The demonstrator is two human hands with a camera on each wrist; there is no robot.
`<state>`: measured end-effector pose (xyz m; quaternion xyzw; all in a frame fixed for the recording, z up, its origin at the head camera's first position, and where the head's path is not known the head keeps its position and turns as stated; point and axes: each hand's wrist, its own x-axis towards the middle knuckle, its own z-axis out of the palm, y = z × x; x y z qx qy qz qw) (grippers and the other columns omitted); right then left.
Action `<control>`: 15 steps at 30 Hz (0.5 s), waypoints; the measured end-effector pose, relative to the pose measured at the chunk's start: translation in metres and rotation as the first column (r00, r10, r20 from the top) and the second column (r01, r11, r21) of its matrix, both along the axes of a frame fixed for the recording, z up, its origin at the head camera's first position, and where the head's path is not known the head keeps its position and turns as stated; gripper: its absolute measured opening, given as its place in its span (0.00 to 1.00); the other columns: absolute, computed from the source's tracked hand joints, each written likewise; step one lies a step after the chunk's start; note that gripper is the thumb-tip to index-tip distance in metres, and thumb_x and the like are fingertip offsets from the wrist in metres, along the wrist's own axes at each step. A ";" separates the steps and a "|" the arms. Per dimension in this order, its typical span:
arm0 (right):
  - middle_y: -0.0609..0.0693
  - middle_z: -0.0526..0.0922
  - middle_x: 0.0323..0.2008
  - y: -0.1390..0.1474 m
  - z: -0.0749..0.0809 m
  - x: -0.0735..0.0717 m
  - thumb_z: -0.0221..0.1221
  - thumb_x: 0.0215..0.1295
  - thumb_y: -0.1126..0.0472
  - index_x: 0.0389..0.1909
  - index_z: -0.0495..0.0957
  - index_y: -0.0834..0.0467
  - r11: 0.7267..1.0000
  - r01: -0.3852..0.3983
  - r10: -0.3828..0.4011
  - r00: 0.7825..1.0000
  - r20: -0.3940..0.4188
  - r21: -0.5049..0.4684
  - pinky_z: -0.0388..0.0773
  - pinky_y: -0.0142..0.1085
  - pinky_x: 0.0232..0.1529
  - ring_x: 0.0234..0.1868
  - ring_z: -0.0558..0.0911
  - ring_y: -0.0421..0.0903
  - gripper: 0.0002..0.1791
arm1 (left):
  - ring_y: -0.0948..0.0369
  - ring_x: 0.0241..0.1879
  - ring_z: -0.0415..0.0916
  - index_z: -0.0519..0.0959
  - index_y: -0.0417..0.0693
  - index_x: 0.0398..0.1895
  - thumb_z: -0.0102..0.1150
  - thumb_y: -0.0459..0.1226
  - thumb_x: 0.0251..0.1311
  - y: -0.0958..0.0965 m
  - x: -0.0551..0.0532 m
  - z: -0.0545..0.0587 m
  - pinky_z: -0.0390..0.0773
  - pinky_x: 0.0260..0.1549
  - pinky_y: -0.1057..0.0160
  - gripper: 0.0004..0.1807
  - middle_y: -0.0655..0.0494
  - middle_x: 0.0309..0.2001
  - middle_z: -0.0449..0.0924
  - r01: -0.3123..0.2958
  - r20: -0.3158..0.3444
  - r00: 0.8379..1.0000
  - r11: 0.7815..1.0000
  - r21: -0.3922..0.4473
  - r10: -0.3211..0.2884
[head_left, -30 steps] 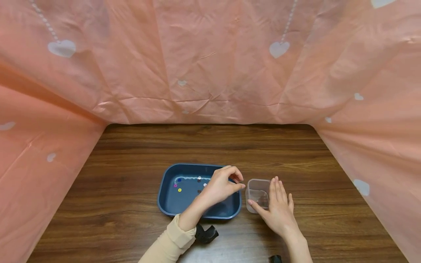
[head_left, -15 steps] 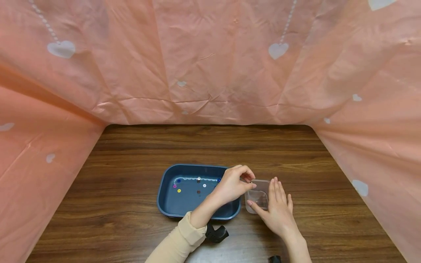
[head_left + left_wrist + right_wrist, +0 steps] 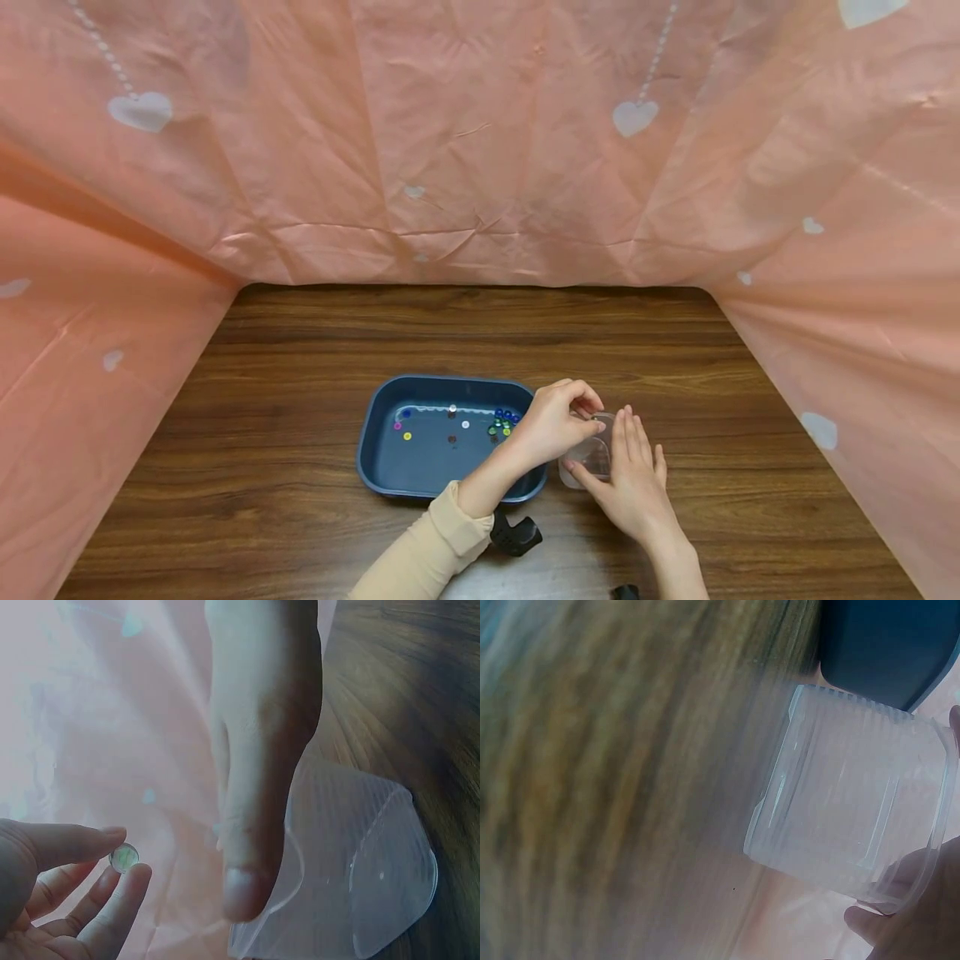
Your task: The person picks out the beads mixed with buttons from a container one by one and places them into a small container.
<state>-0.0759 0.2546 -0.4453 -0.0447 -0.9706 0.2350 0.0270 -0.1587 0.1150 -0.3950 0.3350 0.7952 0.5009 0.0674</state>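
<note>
My left hand (image 3: pixel 557 423) is above the left side of a clear plastic container (image 3: pixel 573 478). In the left wrist view, its thumb and fingertips pinch a small clear glass marble (image 3: pixel 124 857) with a greenish inside. Fingers straight, my right hand (image 3: pixel 636 479) lies along the container's right side, its thumb across the near rim. The right wrist view shows the container's ribbed wall (image 3: pixel 840 787) close up, a fingertip at its lower edge. A dark blue tray (image 3: pixel 412 494) stands just left of the container, partly behind my left forearm.
Several blue and green marbles (image 3: pixel 502 415) lie in the tray's right part. Small flat button-like discs, among them a yellow disc (image 3: pixel 407 436) and a white disc (image 3: pixel 465 425), are spread further left. Pink curtains (image 3: pixel 480 167) surround the wooden table (image 3: pixel 480 333).
My left hand has moved right from the tray's right edge to over the container, uncovering marbles in the tray. My right hand and the container have stayed in place.
</note>
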 end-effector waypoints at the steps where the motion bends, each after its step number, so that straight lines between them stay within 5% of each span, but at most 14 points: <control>1: 0.63 0.38 0.71 0.000 0.000 0.000 0.51 0.53 0.29 0.69 0.35 0.66 1.000 0.000 0.000 1.000 0.000 0.001 0.37 0.66 0.61 0.71 0.41 0.59 0.60 | 0.71 0.32 0.74 0.78 0.46 0.36 0.63 0.35 0.53 0.001 0.000 0.000 0.73 0.31 0.79 0.07 0.58 0.35 0.76 0.001 0.001 1.000 1.000 -0.005 -0.001; 15: 0.63 0.37 0.71 0.001 0.000 0.001 0.50 0.53 0.28 0.69 0.35 0.67 1.000 0.012 -0.012 1.000 0.020 0.002 0.37 0.65 0.61 0.71 0.40 0.60 0.60 | 0.72 0.32 0.74 0.78 0.46 0.34 0.64 0.35 0.51 0.001 -0.004 0.003 0.73 0.30 0.79 0.08 0.59 0.34 0.77 -0.029 -0.013 0.999 0.999 0.012 0.030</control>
